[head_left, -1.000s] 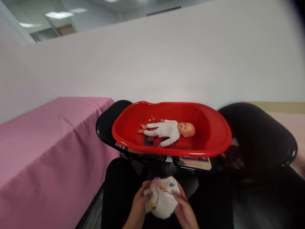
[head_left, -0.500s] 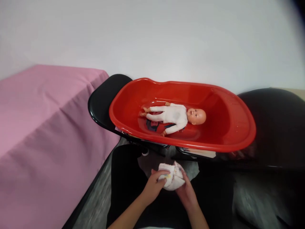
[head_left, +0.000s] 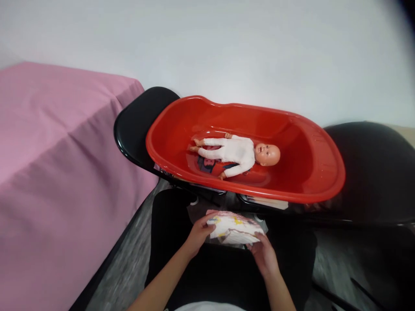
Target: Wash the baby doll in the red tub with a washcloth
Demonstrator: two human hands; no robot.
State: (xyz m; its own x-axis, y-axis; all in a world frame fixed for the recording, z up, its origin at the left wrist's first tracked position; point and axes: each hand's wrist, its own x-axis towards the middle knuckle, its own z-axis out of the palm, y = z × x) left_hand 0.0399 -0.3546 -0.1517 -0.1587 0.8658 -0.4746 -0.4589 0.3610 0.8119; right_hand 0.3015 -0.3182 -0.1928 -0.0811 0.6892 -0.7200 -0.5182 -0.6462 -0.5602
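A folded white diaper (head_left: 234, 229) with small coloured prints lies between both my hands over my lap. My left hand (head_left: 197, 235) grips its left edge with fingers curled. My right hand (head_left: 263, 251) holds its right lower edge in a pinch. Just beyond, a red plastic baby tub (head_left: 308, 172) rests across two black chairs. A baby doll (head_left: 238, 153) in a white suit lies on its back inside the tub, head to the right.
A bed with a pink sheet (head_left: 55, 164) fills the left side. One black chair (head_left: 136, 125) stands left under the tub, another black chair (head_left: 379, 172) to the right. Books (head_left: 267, 201) lie under the tub's front rim. A pale wall stands behind.
The view has tilted down, so the tub sits nearer. The diaper was bunched in both hands; now it is spread wider and flatter between them.
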